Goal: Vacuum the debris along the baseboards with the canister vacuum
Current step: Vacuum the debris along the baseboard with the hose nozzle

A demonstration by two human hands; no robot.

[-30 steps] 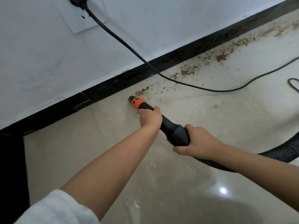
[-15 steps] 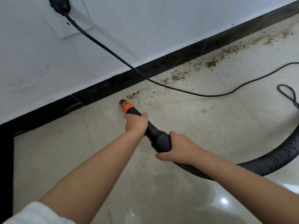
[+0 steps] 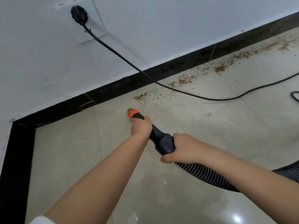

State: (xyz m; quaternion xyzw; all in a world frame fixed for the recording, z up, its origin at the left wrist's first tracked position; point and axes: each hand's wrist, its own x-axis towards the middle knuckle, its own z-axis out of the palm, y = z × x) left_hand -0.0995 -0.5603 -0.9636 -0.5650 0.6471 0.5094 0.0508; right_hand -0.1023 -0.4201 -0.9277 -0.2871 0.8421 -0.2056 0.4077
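A black vacuum nozzle point(image 3: 159, 138) with an orange tip point(image 3: 133, 112) points at the pale floor, a short way in front of the black baseboard point(image 3: 113, 91). My left hand point(image 3: 141, 126) grips the nozzle just behind the orange tip. My right hand point(image 3: 182, 148) grips its thick rear end, where the ribbed black hose point(image 3: 208, 174) runs off to the right. Brown debris point(image 3: 140, 96) lies along the baseboard just right of the tip, and more of it trails away to the upper right point(image 3: 220, 68).
A black power cord point(image 3: 161, 84) hangs from a plug in a white wall socket point(image 3: 79, 13) and crosses the floor over the debris to the right. A cord loop point(image 3: 294, 96) shows at the right edge. The baseboard turns a corner at the left point(image 3: 17, 156).
The nozzle tip has drawn back from the debris and the baseboard. The view has shifted, so the room corner and the whole socket now show.
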